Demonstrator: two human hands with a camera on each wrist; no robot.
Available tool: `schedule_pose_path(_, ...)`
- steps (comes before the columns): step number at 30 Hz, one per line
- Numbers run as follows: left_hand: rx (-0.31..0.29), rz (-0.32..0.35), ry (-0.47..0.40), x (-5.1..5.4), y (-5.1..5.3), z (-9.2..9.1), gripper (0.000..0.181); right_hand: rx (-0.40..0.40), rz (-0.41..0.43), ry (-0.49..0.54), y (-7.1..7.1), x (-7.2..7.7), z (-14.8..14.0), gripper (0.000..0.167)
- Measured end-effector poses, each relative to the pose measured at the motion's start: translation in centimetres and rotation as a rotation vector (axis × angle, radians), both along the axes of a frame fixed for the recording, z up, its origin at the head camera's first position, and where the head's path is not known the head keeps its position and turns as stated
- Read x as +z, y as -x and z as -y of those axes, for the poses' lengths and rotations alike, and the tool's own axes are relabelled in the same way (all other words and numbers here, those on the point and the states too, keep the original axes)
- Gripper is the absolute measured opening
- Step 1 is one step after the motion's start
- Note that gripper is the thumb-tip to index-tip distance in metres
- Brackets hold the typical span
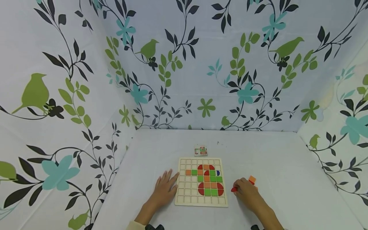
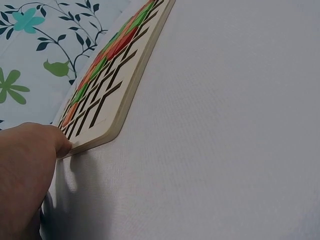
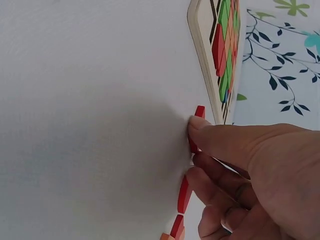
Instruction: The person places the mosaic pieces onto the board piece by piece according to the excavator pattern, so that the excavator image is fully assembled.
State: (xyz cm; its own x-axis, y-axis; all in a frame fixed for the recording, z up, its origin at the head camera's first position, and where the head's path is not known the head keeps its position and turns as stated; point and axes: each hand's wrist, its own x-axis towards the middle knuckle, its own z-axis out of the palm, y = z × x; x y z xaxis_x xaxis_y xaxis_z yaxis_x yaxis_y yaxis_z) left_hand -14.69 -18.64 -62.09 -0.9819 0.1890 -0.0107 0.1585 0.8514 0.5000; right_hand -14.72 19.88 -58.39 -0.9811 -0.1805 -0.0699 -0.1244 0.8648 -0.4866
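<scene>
A square wooden grid board (image 1: 187, 199) lies on the white table, with red, green, orange and blue tiles set in some of its cells. My left hand (image 1: 164, 189) rests at the board's left side, its fingers extended; in the left wrist view the thumb (image 2: 42, 137) touches the board's edge. To the right of the board, my right hand (image 1: 248, 193) pinches a red tile (image 3: 194, 142) between thumb and fingers, just above or on the table. Another red tile (image 3: 185, 194) lies under that hand's fingers. How the fingertips lie is partly hidden.
A small pattern card (image 1: 200, 150) lies beyond the board's far edge. Past my right hand are an orange tile (image 1: 252, 179) and a few more loose pieces, partly covered by the hand. Leaf-and-bird printed cloth (image 1: 184, 80) hangs behind and along the sides of the table.
</scene>
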Motion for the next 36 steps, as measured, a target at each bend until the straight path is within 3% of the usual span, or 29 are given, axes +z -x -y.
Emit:
schedule_pose_path(7,0.000,-0.010,0.002,0.0,-0.1,0.1,0.054,0.029,-0.043,-0.008,1.7,0.2,0.7,0.017)
schedule_pose_path(15,0.001,-0.006,0.003,0.0,0.1,0.2,0.054,0.037,-0.067,-0.001,6.5,1.4,3.5,0.019)
schedule_pose_path(19,0.000,-0.025,-0.020,-0.1,0.0,0.2,0.053,0.108,-0.055,0.038,8.3,2.0,6.7,0.014)
schedule_pose_path(26,-0.025,-0.016,-0.032,-0.4,0.0,0.4,0.054,0.323,-0.107,0.181,8.7,2.8,13.0,0.014)
schedule_pose_path(32,-0.045,-0.063,-0.042,-0.3,-0.1,0.5,0.053,0.402,-0.096,0.082,9.1,1.6,17.0,0.013)
schedule_pose_path(36,-0.042,-0.046,-0.030,-0.2,-0.1,0.6,0.053,0.428,-0.111,-0.001,9.3,1.3,18.8,0.012)
